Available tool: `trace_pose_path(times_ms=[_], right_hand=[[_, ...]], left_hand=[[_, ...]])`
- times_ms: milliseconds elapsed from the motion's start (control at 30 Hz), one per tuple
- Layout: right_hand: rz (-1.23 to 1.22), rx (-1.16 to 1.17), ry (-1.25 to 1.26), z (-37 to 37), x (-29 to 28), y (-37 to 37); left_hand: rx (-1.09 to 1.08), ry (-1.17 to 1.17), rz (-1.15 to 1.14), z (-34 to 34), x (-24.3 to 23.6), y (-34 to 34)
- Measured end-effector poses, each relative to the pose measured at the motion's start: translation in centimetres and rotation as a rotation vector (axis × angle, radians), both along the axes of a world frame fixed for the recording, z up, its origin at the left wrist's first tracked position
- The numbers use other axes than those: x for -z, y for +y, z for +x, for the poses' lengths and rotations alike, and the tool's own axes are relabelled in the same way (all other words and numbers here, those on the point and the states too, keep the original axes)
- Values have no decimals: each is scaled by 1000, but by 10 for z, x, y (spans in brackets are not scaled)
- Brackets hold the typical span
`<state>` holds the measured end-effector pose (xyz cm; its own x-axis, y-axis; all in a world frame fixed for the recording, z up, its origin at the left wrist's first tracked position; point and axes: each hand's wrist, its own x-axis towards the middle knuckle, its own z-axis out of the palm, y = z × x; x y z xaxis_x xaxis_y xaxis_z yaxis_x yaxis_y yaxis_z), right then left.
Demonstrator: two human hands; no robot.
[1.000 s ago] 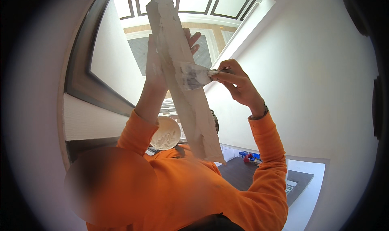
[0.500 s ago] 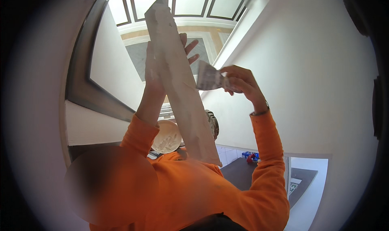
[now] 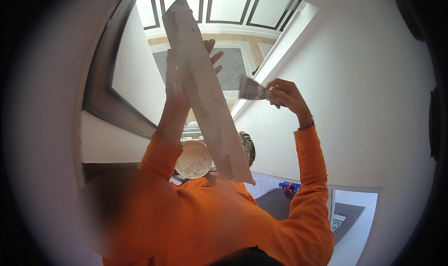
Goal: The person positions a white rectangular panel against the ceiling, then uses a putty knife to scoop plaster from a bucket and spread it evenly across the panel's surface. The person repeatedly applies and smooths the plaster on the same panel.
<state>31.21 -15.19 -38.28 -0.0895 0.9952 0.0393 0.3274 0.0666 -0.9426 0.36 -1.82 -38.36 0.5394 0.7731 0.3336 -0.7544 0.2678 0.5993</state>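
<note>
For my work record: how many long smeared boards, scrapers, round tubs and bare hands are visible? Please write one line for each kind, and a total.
Long smeared board: 1
Scraper: 1
Round tub: 1
Bare hands: 2 (left hand, right hand)
Total: 5

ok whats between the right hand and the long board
In the head view, the scraper does: the right hand holds it, blade toward the long board. A gap separates blade and board.
</note>
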Motion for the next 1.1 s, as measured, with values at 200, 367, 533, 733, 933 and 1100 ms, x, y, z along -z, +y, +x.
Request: trace_pose_path(times_ms=[200, 367, 533, 733, 933, 1100], right_hand=[[-122, 197, 4, -8, -4, -44], [-417, 116, -175, -26, 49, -81], [-413, -155, 59, -82, 119, -96], [104, 26, 182, -158, 180, -103], [106, 84, 143, -164, 189, -94], [69, 79, 121, -158, 188, -87]], left_hand=[[-57, -30, 17, -13, 2, 6], [69, -242, 155, -10, 4, 38], [-27, -141, 165, -4, 0, 31], [46, -165, 75, 3, 12, 37], [39, -193, 39, 3, 20, 39], [140, -288, -51, 2, 22, 41]])
